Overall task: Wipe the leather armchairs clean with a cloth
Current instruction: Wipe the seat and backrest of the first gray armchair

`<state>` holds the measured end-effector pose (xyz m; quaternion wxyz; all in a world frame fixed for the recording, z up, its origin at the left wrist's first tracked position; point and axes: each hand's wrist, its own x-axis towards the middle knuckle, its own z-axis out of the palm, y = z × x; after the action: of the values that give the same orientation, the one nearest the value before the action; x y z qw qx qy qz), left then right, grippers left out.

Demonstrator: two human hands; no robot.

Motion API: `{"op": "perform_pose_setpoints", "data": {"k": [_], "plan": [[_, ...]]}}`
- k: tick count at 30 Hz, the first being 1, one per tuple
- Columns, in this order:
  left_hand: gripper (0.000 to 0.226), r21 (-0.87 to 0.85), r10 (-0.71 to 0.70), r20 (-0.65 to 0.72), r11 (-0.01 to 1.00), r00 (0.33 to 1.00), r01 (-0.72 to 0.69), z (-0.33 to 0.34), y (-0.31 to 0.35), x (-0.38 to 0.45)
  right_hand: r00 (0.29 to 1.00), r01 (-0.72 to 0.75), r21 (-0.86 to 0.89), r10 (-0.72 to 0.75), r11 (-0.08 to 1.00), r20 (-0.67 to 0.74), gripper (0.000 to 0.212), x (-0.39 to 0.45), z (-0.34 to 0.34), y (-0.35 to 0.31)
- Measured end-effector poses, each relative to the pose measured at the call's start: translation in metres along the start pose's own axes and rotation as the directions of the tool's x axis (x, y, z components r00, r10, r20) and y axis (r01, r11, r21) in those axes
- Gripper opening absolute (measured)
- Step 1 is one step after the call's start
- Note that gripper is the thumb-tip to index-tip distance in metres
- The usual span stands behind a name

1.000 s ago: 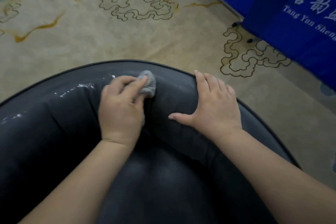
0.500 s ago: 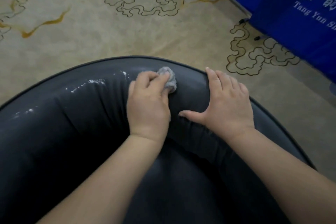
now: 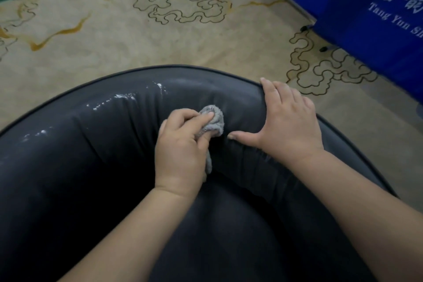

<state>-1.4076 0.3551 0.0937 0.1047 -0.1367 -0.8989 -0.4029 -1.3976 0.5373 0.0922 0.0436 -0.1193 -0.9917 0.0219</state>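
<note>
The grey cloth (image 3: 212, 121) sits bunched into a small wad on the inner slope of the dark leather armchair (image 3: 80, 167), just inside the curved back rim and a little right of its middle. The left hand (image 3: 183, 146) grips it: fingers curled over the wad, index finger laid across its top, thumb tucked under at 5 o'clock, and a strip of cloth trailing down past the heel of the hand. The forearm runs in from 7 o'clock, wrist slightly bent.

At 3 o'clock from the cloth, just beside it, the right hand (image 3: 288, 126) lies flat on the padded rim, fingers straight and together, tips reaching the rim's outer edge at 12 o'clock, thumb stretched toward the cloth without touching it. It holds nothing.

White streaks (image 3: 121, 98) mark the leather at 10 o'clock from the cloth, with fainter ones farther left. The chair's seat and sides are cut off by the frame; its lower part is too dark to read.

Beyond the rim lies a beige patterned carpet (image 3: 114, 41); at 1 o'clock stands a blue banner (image 3: 377, 18), its lettering partly cut off.
</note>
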Motion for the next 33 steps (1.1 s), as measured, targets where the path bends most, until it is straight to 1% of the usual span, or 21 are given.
{"op": "perform_pose_setpoints", "data": {"k": [3, 4, 6, 8, 11, 13, 15, 16, 18, 20, 23, 25, 27, 29, 33], "plan": [[0.028, 0.042, 0.005, -0.169, 0.999, 0.986, 0.002, -0.017, -0.013, 0.021, 0.998, 0.001, -0.015, 0.0, 1.0, 0.062, 0.125, 0.004, -0.007, -0.003], [0.028, 0.059, -0.004, -0.187, 0.998, 0.982, 0.015, -0.021, -0.018, 0.029, 0.997, 0.001, -0.018, 0.0, 1.0, 0.077, 0.126, 0.006, -0.009, -0.004], [0.028, 0.127, -0.015, -0.128, 0.991, 0.992, 0.031, -0.022, -0.024, 0.031, 0.995, 0.017, -0.028, -0.015, 0.999, 0.098, 0.129, 0.009, -0.012, -0.011], [0.027, 0.191, -0.001, -0.053, 0.982, 0.999, 0.011, -0.02, -0.028, 0.017, 0.993, 0.056, -0.026, -0.053, 0.998, 0.105, 0.135, 0.013, -0.011, -0.021], [0.028, 0.176, -0.015, 0.016, 0.984, 1.0, 0.012, -0.027, -0.027, 0.002, 0.987, 0.13, 0.0, -0.13, 0.991, 0.092, 0.136, 0.024, -0.01, -0.04], [0.027, 0.171, 0.027, -0.023, 0.985, 0.999, -0.023, -0.037, -0.031, 0.015, 0.977, 0.193, 0.025, -0.194, 0.981, 0.087, 0.135, 0.036, -0.009, -0.054], [0.026, 0.15, 0.01, -0.112, 0.989, 0.994, 0.007, -0.046, -0.037, 0.037, 0.963, 0.255, 0.041, -0.258, 0.966, 0.078, 0.135, 0.048, -0.008, -0.071], [0.026, 0.154, -0.01, -0.135, 0.988, 0.991, 0.031, -0.048, -0.039, 0.046, 0.956, 0.282, 0.04, -0.284, 0.959, 0.071, 0.136, 0.054, -0.007, -0.079], [0.026, 0.208, -0.025, -0.125, 0.977, 0.992, 0.05, -0.047, -0.042, 0.047, 0.946, 0.319, 0.035, -0.32, 0.947, 0.053, 0.136, 0.061, -0.005, -0.092], [0.026, 0.247, -0.021, -0.087, 0.968, 0.996, 0.042, -0.044, -0.044, 0.029, 0.946, 0.324, 0.04, -0.325, 0.945, 0.022, 0.133, 0.063, -0.001, -0.096], [0.026, 0.244, -0.016, -0.056, 0.969, 0.998, 0.029, -0.051, -0.048, 0.018, 0.954, 0.299, 0.038, -0.299, 0.954, -0.012, 0.131, 0.062, 0.003, -0.096], [0.027, 0.261, 0.011, -0.09, 0.965, 0.996, 0.013, -0.055, -0.051, 0.039, 0.958, 0.287, 0.036, -0.287, 0.957, -0.02, 0.132, 0.061, 0.005, -0.095], [0.031, 0.273, -0.006, -0.131, 0.961, 0.991, 0.042, -0.053, -0.052, 0.065, 0.958, 0.285, 0.034, -0.284, 0.958, -0.027, 0.132, 0.062, 0.006, -0.096], [0.031, 0.297, -0.007, -0.124, 0.954, 0.992, 0.044, -0.047, -0.049, 0.069, 0.959, 0.282, 0.043, -0.281, 0.958, -0.029, 0.132, 0.061, 0.007, -0.095], [0.027, 0.31, 0.049, -0.028, 0.95, 0.998, -0.038, -0.047, -0.049, 0.021, 0.958, 0.287, 0.049, -0.286, 0.957, -0.021, 0.128, 0.062, 0.007, -0.094]]}}
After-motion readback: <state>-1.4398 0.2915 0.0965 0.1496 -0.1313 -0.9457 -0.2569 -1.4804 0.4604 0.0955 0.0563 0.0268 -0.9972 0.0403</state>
